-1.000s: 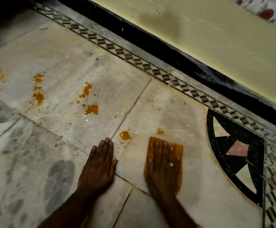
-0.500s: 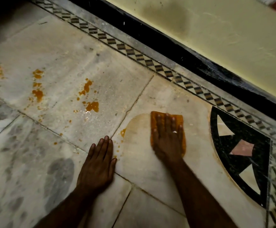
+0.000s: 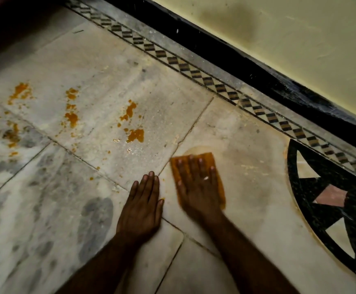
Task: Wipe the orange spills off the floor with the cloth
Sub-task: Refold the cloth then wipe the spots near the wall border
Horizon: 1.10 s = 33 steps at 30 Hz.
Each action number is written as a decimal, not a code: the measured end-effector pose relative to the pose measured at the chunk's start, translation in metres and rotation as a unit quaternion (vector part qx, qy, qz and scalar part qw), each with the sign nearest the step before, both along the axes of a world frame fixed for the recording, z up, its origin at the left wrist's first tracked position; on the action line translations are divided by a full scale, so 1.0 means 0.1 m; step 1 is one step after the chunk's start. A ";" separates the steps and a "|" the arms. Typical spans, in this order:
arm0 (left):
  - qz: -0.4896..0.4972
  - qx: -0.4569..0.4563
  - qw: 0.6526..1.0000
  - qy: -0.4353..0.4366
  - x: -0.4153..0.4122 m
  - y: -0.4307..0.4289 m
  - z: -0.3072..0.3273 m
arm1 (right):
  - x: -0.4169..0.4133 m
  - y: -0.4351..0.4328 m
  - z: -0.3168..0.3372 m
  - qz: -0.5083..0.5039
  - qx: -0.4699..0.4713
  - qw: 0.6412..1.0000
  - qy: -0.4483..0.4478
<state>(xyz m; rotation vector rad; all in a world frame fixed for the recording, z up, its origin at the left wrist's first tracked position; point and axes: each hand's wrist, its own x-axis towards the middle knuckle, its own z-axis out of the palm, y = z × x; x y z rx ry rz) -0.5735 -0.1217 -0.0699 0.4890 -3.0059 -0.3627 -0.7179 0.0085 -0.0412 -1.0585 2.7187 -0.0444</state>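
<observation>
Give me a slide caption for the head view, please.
Right hand presses cloth on floor; left hand rests flat beside it; spills lie beyond.

Lettering, labels, brands, numbers, signs: none legible.
Diamond-pattern border strip (image 3: 196,72), beyond the right hand (image 3: 198,189): ornament only, no characters.
Black corner inlay (image 3: 321,219), to the right of that hand: ornament only.

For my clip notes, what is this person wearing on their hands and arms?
The left forearm and right forearm are bare: no sleeves, gloves or watch in view. The right hand wears a small pale ring on one finger; the left hand wears nothing.
</observation>
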 end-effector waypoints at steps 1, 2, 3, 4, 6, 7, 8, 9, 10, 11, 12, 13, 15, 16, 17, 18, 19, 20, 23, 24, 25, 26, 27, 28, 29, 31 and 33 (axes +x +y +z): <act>-0.002 0.004 1.000 -0.003 -0.01 0.00 0.02 | -0.18 0.05 0.02 -0.028 0.022 0.999 -0.008; -0.001 0.009 1.000 -0.003 0.00 -0.01 0.03 | -0.28 0.15 0.04 -0.064 0.039 0.997 -0.019; 0.003 0.012 1.000 -0.004 0.01 -0.05 0.04 | -0.30 0.29 0.04 -0.096 0.054 0.993 -0.033; 0.011 0.013 1.000 -0.006 0.05 -0.11 0.05 | -0.23 0.44 0.04 -0.132 0.051 0.989 -0.040; 0.036 0.005 0.999 -0.013 0.14 -0.26 0.04 | 0.21 0.66 0.06 -0.168 0.042 0.985 -0.014; 0.046 0.002 0.999 -0.018 0.18 -0.29 0.04 | 0.53 0.71 0.05 -0.158 0.039 0.987 0.014; 0.050 0.000 0.999 -0.021 0.21 -0.31 0.03 | 0.83 0.70 0.03 -0.135 0.031 0.990 0.034; 0.050 0.001 0.999 -0.020 0.23 -0.30 0.02 | 1.08 0.63 0.02 -0.110 0.017 0.993 0.038; 0.055 0.005 0.998 -0.017 0.22 -0.29 0.01 | 1.23 0.54 0.01 -0.078 0.001 0.997 0.026; 0.062 0.012 0.998 -0.016 0.22 -0.29 0.01 | 1.29 0.43 0.01 -0.046 -0.013 0.999 0.004; 0.066 0.016 0.998 -0.016 0.22 -0.28 0.01 | 1.27 0.30 0.00 -0.011 -0.031 0.999 -0.005; 0.064 0.017 0.998 -0.016 0.22 -0.28 0.00 | 1.18 0.17 -0.02 0.023 -0.049 0.999 -0.004; 0.060 0.008 0.998 -0.010 0.23 -0.30 -0.03 | 0.87 -0.07 -0.05 0.090 -0.051 0.994 -0.017; 0.061 0.003 0.998 -0.006 0.23 -0.31 -0.03 | 0.69 -0.19 -0.05 0.107 -0.041 0.993 -0.022; 0.060 0.003 0.998 -0.005 0.23 -0.31 -0.03 | 0.51 -0.28 -0.06 0.111 -0.032 0.993 -0.023; 0.059 0.006 0.998 -0.007 0.23 -0.30 -0.02 | 0.32 -0.35 -0.06 0.102 -0.023 0.994 -0.023; 0.059 0.007 0.998 -0.008 0.23 -0.30 -0.02 | 0.14 -0.39 -0.05 0.081 -0.012 0.996 -0.023; 0.061 0.006 0.998 -0.010 0.24 -0.30 -0.01 | -0.04 -0.42 -0.03 0.055 -0.003 0.998 -0.022; 0.063 0.006 0.998 -0.019 0.23 -0.31 0.00 | -0.51 -0.26 0.04 -0.021 0.024 0.999 -0.019; 0.062 0.007 0.998 -0.020 0.23 -0.31 -0.01 | -0.61 -0.16 0.07 -0.044 0.039 0.998 -0.023; 0.062 0.008 0.998 -0.018 0.23 -0.31 -0.01 | -0.69 -0.03 0.08 -0.064 0.052 0.996 -0.032; 0.061 0.007 0.998 -0.017 0.23 -0.31 -0.02 | -0.72 0.10 0.10 -0.087 0.054 0.994 -0.047; 0.061 0.006 0.998 -0.015 0.23 -0.31 -0.02 | -0.70 0.26 0.11 -0.116 0.050 0.990 -0.065; 0.062 0.007 0.998 -0.012 0.23 -0.31 -0.02 | -0.61 0.41 0.12 -0.149 0.039 0.985 -0.073; 0.064 0.007 0.998 -0.010 0.23 -0.30 -0.01 | -0.42 0.53 0.14 -0.177 0.028 0.981 -0.073; 0.065 0.007 0.998 -0.005 0.22 -0.29 0.01 | 0.21 0.59 0.21 -0.207 0.026 0.978 -0.010; 0.057 0.003 0.998 -0.002 0.21 -0.27 0.02 | 0.81 0.48 0.23 -0.168 0.033 0.985 0.016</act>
